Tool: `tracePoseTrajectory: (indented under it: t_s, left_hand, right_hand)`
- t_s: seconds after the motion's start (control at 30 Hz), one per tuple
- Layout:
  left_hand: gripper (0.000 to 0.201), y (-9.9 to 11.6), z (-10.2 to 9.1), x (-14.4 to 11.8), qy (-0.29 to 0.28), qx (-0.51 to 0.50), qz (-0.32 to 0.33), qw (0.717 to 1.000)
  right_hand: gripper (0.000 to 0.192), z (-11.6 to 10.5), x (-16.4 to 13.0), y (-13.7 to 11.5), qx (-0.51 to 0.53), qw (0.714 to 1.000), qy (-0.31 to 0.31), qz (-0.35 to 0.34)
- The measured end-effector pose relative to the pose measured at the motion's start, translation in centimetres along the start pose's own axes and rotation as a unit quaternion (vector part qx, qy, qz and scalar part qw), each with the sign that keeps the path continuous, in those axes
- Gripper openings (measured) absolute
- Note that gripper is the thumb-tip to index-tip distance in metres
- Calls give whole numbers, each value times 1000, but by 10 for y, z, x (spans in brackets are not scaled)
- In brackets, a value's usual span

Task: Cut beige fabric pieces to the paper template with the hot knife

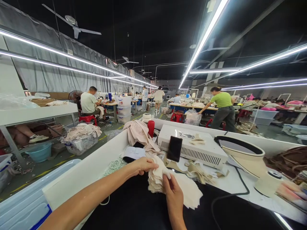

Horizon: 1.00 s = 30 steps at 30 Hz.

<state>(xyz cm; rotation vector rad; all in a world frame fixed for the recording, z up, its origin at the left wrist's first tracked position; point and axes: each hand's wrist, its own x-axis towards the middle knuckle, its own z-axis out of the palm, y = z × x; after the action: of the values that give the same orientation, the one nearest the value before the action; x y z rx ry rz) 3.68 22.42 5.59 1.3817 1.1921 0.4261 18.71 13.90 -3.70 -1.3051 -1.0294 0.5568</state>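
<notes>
A stack of cream fabric pieces [189,188] fans out over the black surface in front of me. My left hand [142,165] pinches the stack's upper left side between thumb and fingers. On the right, my right hand [174,191] grips the middle of the stack, with a pale covering on a fingertip or thumb. Just behind the hands lie a white-and-black band with small print [134,154] and a heap of beige fabric pieces [140,132]. A dark smartphone [174,148] leans against a white slotted metal box [192,143].
Fabric scraps [199,171] lie before the box. A cream sun visor [242,153] and a dark cable [242,179] are at the right. Pale green cord [114,166] lies left, beside a low white table wall [96,161]. A blue-lidded plastic bin [31,198] stands lower left. Co-workers sit and stand beyond.
</notes>
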Motion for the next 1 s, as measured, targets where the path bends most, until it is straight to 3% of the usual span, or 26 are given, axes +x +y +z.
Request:
tracePoseTrajectory:
  t_s: [0.2,0.4,0.57,0.73,1.0]
  left_hand:
    - [54,3,2,6,-6,-22,10,1000]
    - [50,-9,1,-2,-13,-65,59,996]
    - [56,-11,-5,-1,-16,-47,28,998]
    - [60,1,-3,10,18,-1,1,1000]
    - [49,0,13,14,89,-9,62,994]
  right_hand:
    - [57,5,-1,7,-4,1000,11,-3]
    - [56,10,-1,16,-2,1000,19,8]
    - [52,14,-2,17,6,1000,-3,2]
    - [47,14,-3,15,17,1000,-22,-12]
    - [48,13,-5,11,27,999,-32,-19]
